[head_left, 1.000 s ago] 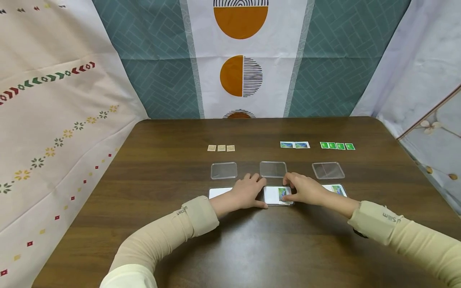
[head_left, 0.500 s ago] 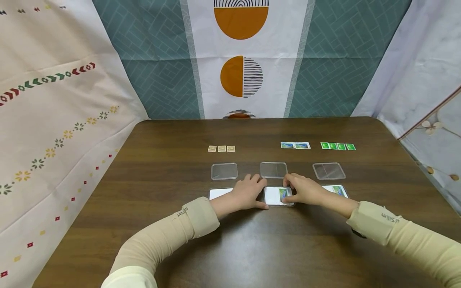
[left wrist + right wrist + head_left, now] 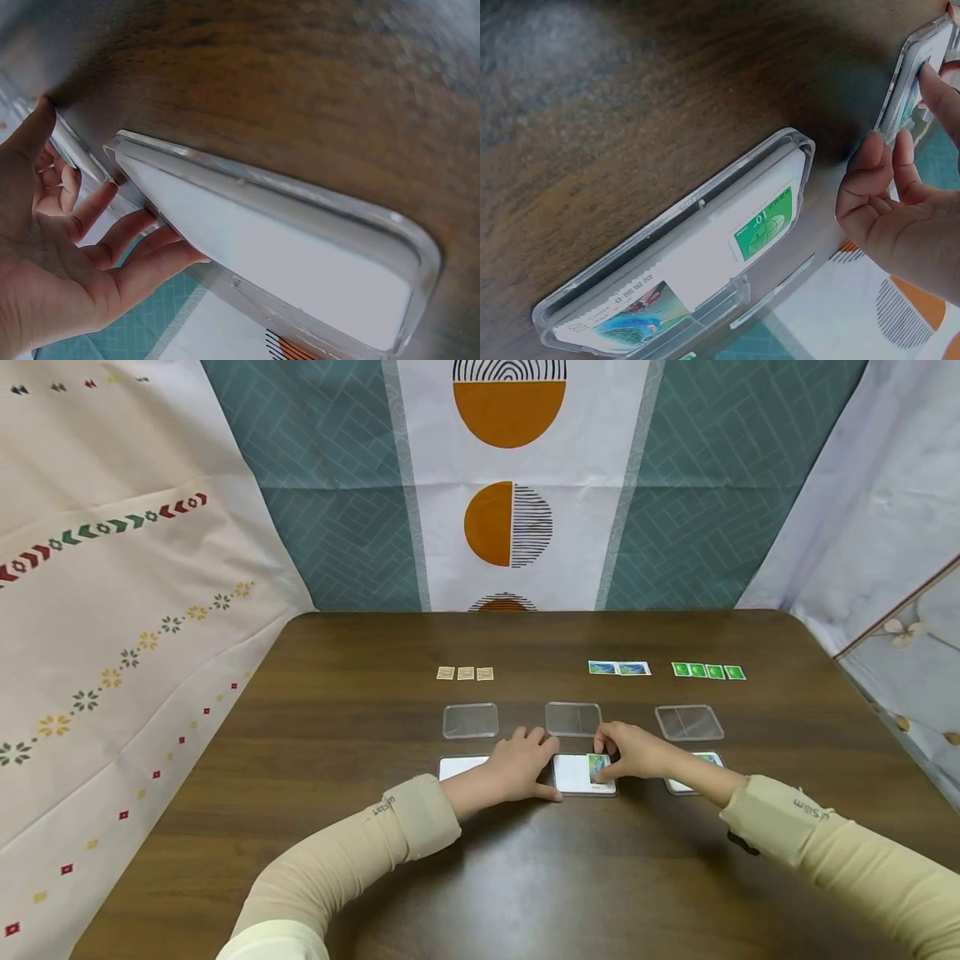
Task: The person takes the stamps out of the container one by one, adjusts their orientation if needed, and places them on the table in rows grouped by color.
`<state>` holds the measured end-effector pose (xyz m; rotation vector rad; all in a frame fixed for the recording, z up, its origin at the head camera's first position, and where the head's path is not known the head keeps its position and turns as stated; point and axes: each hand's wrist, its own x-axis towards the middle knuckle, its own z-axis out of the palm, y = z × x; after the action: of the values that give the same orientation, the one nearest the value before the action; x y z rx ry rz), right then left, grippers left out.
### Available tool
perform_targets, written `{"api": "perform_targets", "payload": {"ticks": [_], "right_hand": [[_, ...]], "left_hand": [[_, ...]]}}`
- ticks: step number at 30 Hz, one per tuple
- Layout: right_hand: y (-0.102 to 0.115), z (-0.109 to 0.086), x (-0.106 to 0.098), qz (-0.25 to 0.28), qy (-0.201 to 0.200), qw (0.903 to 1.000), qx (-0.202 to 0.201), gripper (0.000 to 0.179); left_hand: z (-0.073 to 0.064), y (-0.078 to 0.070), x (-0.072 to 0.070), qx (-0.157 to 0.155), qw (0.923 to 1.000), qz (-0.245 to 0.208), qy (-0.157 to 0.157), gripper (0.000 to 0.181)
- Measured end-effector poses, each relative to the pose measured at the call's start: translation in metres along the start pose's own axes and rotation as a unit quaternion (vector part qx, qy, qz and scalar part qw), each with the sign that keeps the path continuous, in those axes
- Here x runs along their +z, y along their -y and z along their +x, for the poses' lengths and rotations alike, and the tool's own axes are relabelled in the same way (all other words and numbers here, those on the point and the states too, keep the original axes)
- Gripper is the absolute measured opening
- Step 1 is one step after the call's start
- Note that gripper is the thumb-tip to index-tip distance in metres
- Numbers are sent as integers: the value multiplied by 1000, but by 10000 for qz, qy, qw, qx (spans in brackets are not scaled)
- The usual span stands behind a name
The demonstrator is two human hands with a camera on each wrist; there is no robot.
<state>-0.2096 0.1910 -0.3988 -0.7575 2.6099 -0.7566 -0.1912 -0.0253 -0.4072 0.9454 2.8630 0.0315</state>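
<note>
Over the middle clear case (image 3: 570, 793), which holds a white card, my right hand (image 3: 637, 753) pinches a blue-green postage stamp (image 3: 597, 766) at the card's right end, thumb and index finger at its edges. My left hand (image 3: 519, 766) lies at that case's left end, fingers fairly straight, thumb at the near corner and index finger toward the far one. The left case (image 3: 262, 240) with a white card is partly behind the left hand. The right case (image 3: 682, 255) holds a card with a green stamp (image 3: 766, 229) and a blue pictorial stamp (image 3: 641, 319); the right forearm partly covers it in the head view.
Three clear lids (image 3: 470, 721) lie in a row behind the cases. Farther back are three tan stamps (image 3: 466, 673), two blue stamps (image 3: 618, 668) and several green stamps (image 3: 708, 671). Patterned cloths hang around the brown table (image 3: 360, 693).
The head view has shifted slightly. My right thumb and fingers have shifted a little over the stamp, which shows more of its lower edge. My left hand keeps its place at the case.
</note>
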Motion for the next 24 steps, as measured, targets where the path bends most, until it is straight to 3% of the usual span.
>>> {"api": "perform_targets", "payload": {"ticks": [12, 24], "right_hand": [[7, -2, 4, 241, -45, 9997, 30, 37], [11, -5, 9, 159, -353, 9992, 124, 38]], "left_hand": [[1, 1, 1, -26, 10000, -62, 32, 58], [1, 1, 2, -20, 10000, -50, 42, 59]]}}
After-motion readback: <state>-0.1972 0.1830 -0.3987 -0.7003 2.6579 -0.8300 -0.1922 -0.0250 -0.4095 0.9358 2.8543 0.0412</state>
